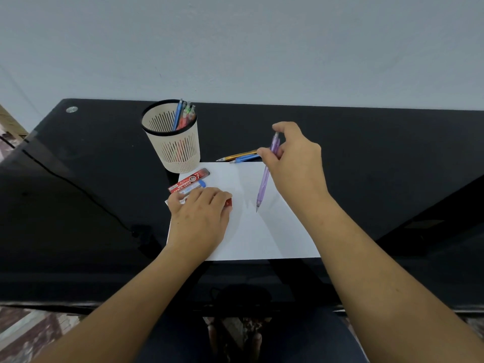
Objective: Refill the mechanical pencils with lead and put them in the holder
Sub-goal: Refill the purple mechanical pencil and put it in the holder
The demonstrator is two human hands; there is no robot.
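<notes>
Purple mechanical pencil [265, 176] standing steeply, tip down on the white paper [251, 237] toward the near edge of the desk [366, 142]: we are gripping it near its cap in our right hand [296, 163], fingers curling round the upper barrel. Our left hand [200, 216] is lying on the paper's left edge, fingers curling over a small red case [228, 203] whose corner is peeping out at the fingertips. A red lead pack [188, 180] is lying just beyond, at the paper's far left corner, beside the cream holder [172, 148], which is standing toward the desk's far edge and carrying several pencils [183, 113]. An orange pencil [235, 155] and a blue pencil [245, 159] are lying just past the paper's far edge, partly behind our right hand.

We are judging the lead to be the weak point. Pressing the tip hard into the paper is risking a snapped point. Any lead leaving the paper is likely vanishing against the black desk. We are also watching the right wrist, which is hanging close to the two loose pencils: a careless sweep could be sending them rolling. Whether this pencil is refilled, we cannot tell.
</notes>
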